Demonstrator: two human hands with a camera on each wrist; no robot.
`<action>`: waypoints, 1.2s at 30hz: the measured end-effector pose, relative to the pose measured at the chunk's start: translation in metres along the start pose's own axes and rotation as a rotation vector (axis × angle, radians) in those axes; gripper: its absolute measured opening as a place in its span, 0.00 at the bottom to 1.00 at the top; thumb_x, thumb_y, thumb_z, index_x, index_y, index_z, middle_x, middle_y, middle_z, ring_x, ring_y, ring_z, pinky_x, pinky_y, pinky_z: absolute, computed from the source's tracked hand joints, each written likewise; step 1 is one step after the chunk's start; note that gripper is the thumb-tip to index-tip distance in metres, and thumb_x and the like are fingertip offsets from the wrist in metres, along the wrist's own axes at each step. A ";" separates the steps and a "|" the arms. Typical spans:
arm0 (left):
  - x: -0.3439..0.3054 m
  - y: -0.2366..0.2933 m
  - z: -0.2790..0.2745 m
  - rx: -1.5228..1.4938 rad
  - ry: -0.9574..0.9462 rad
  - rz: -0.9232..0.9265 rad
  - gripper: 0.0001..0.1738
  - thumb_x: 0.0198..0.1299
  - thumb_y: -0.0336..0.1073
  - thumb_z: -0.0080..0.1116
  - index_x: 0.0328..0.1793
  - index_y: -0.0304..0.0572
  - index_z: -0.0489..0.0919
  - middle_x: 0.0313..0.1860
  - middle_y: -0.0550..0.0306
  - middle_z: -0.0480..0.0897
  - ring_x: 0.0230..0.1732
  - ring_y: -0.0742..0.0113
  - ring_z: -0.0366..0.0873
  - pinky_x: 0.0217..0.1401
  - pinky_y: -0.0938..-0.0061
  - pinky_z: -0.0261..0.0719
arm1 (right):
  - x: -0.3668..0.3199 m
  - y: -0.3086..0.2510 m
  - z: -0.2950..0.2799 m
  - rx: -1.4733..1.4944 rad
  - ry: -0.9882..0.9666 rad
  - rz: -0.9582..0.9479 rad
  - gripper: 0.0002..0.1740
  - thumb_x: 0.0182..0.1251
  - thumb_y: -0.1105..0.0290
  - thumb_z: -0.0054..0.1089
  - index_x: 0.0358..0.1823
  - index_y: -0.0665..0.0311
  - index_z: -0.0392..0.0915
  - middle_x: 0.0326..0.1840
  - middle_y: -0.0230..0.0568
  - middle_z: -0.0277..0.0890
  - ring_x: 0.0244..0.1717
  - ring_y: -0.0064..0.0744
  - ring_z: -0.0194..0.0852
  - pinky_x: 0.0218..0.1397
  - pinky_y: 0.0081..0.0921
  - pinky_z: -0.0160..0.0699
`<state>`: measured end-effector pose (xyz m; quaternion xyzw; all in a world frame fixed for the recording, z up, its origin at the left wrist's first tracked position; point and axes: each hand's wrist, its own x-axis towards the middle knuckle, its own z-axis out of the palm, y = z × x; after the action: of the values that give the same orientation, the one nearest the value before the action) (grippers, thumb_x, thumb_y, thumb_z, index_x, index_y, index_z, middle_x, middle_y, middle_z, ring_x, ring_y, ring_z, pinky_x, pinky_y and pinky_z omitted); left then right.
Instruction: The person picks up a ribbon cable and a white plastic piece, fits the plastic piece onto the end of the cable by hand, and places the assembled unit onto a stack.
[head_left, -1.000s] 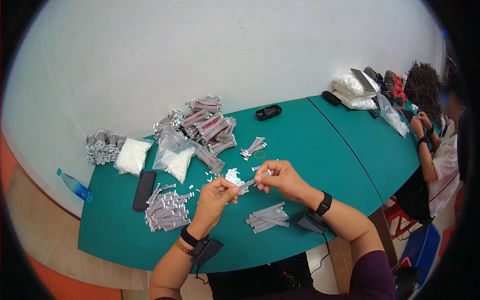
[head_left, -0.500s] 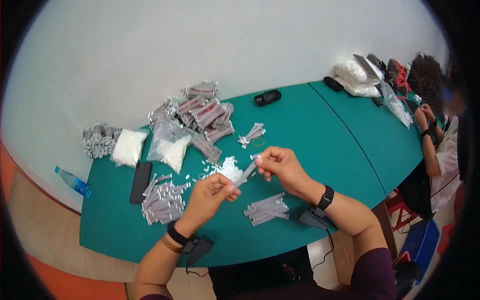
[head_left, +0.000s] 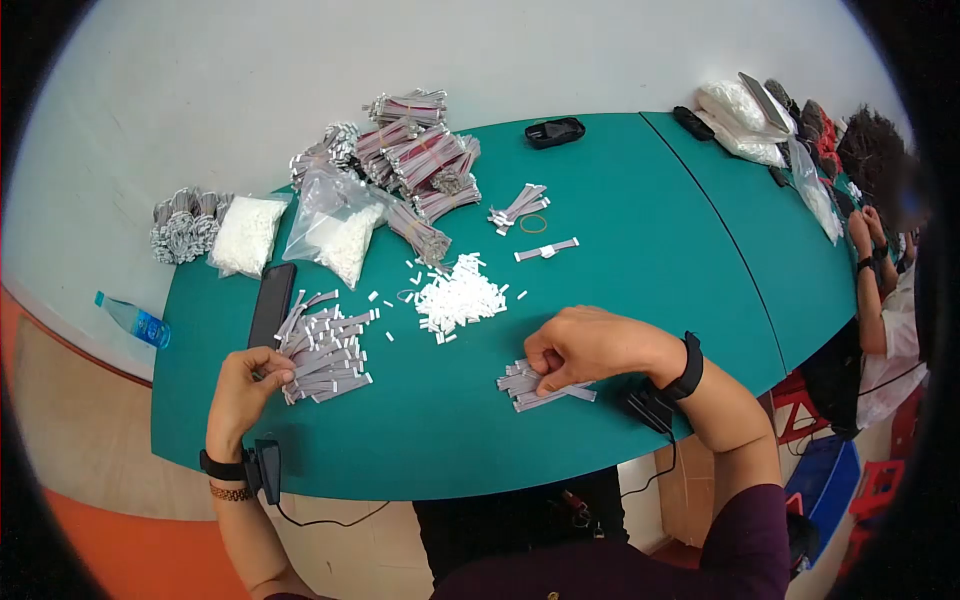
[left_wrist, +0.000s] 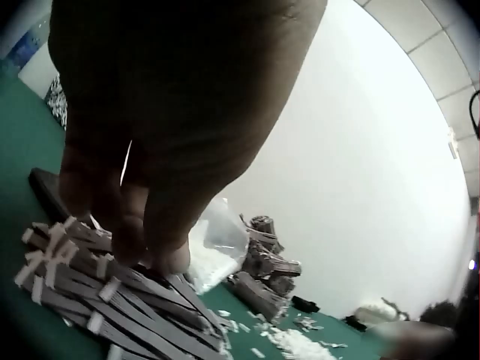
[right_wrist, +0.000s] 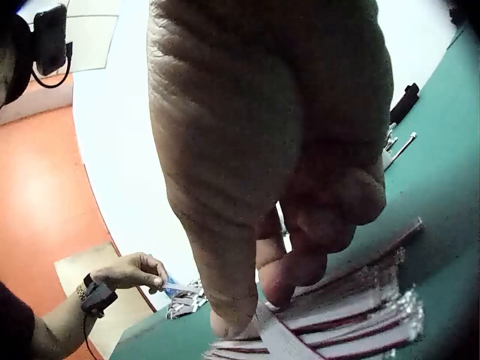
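Observation:
Over the left pile of grey flat ribbon cables with white ends (head_left: pixel 335 345), my left hand (head_left: pixel 245 390) pinches one grey ribbon cable (right_wrist: pixel 180 288) between thumb and fingers. Its fingertips are right at the pile in the left wrist view. My right hand (head_left: pixel 605 345) is lowered onto a smaller stack of grey ribbon cables (head_left: pixel 520 388) at the right. There thumb and forefinger pinch the end of one cable (right_wrist: pixel 281 339), while the palm hides part of the stack. Between the hands lies a heap of small white plastic pieces (head_left: pixel 460 297).
Behind are bundled cables (head_left: pixel 425 155), bags of white pieces (head_left: pixel 247 235) and a black phone (head_left: pixel 270 305). A single cable (head_left: pixel 547 250), a rubber band (head_left: pixel 534 224) and a black case (head_left: pixel 555 132) lie farther back. Another person (head_left: pixel 880 300) sits at the right.
Both hands held one ribbon cable between them over the middle. They have parted: the left went left to its pile with the cable, the right came down onto the right stack.

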<state>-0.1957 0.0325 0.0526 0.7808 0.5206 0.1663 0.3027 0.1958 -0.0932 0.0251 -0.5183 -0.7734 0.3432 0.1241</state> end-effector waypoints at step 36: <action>0.055 0.123 0.165 -0.947 -0.323 0.256 0.07 0.57 0.32 0.62 0.38 0.37 0.78 0.32 0.61 0.80 0.28 0.81 0.71 0.29 0.86 0.67 | 0.021 0.007 0.012 0.928 0.416 -0.046 0.07 0.67 0.71 0.55 0.35 0.68 0.77 0.30 0.37 0.81 0.31 0.20 0.79 0.32 0.15 0.73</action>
<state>0.0091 -0.0002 0.0029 0.6314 0.2350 0.2968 0.6768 0.1854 -0.0781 0.0080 -0.4488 -0.5095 0.5374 0.5002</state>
